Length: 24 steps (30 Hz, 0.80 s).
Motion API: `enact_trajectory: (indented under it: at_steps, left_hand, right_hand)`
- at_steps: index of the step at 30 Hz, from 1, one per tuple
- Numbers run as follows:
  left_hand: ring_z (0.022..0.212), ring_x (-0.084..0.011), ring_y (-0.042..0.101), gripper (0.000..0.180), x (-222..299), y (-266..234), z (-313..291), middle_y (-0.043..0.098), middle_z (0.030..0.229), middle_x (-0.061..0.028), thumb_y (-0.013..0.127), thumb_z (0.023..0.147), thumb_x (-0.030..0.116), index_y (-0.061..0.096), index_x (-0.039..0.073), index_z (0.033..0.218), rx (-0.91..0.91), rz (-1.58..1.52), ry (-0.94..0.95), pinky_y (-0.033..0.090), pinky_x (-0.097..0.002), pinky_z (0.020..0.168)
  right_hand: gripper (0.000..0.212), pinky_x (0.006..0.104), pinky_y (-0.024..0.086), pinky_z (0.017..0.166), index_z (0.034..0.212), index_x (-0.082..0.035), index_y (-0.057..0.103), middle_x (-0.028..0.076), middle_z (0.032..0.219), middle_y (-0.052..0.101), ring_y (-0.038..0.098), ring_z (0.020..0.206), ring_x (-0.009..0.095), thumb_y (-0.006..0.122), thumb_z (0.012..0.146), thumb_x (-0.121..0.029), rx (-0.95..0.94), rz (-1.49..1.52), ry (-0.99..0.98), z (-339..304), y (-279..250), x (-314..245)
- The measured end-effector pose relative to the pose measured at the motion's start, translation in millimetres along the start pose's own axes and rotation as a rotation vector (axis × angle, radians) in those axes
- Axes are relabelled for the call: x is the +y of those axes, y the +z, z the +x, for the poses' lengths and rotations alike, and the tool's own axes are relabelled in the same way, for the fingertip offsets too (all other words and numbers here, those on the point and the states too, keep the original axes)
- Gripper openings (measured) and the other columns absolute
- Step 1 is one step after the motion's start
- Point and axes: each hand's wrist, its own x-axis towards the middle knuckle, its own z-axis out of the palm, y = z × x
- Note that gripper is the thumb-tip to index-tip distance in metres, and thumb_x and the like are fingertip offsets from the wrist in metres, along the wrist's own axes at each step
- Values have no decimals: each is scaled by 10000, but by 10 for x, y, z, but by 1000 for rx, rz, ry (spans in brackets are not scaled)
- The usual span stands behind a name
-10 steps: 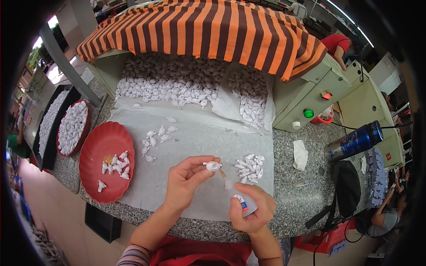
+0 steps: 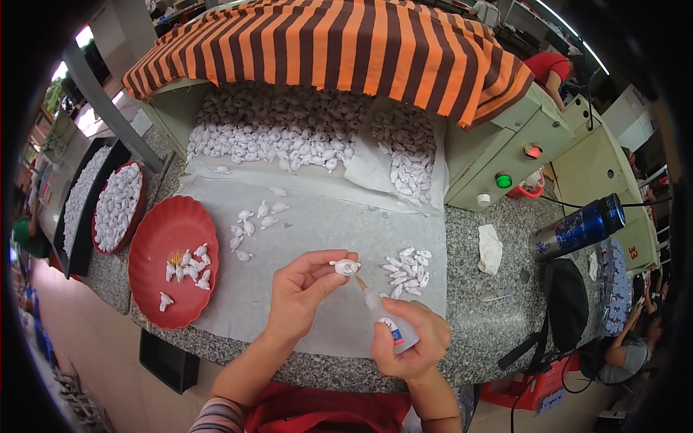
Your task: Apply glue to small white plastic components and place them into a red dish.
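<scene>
Between the thumb and fingers of my left hand (image 2: 297,292) is a small white moulded figure piece (image 2: 346,267), its hollow side turned toward my right hand. My right hand (image 2: 422,340) is wrapped round a translucent squeeze bottle (image 2: 394,329) that looks like a glue bottle. Its thin brownish nozzle points up at the piece, just below its right side. Right of the hands, a cluster of small white elongated parts (image 2: 406,272) lies on the white paper sheet (image 2: 317,216). Several loose white figure pieces (image 2: 247,226) are scattered to the left.
A red fluted dish (image 2: 155,245) with several white figures stands left, beside a red bowl (image 2: 117,209) and black tray (image 2: 78,202) of white parts. Behind, white pieces fill a box-like machine (image 2: 498,159) under a striped cloth (image 2: 325,50). A blue bottle (image 2: 577,229) leans right.
The nozzle tip has drawn slightly down and away from the white figure piece, which is turned a little in my left fingers. Both hands keep their hold.
</scene>
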Motion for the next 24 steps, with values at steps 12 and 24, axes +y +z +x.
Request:
enact_trajectory:
  at_steps: [12, 24]
  left_hand:
    - [953, -227, 580, 279, 7, 10, 1, 570, 1060, -179, 540, 798, -20, 513, -42, 1074, 16, 27, 22, 470, -294, 792]
    - [960, -229, 578, 277, -9, 13, 5, 573, 1054, -174, 542, 798, -21, 511, -49, 1072, 7, 39, 16, 469, -299, 788]
  right_hand:
    - [252, 281, 482, 513, 852, 43, 568, 142, 702, 612, 605, 552, 235, 592, 612, -29, 6, -9, 3, 5, 2, -1]
    - [253, 271, 479, 506, 849, 44, 574, 139, 702, 617, 609, 550, 224, 600, 614, -44, -15, 1, 18, 5, -14, -12]
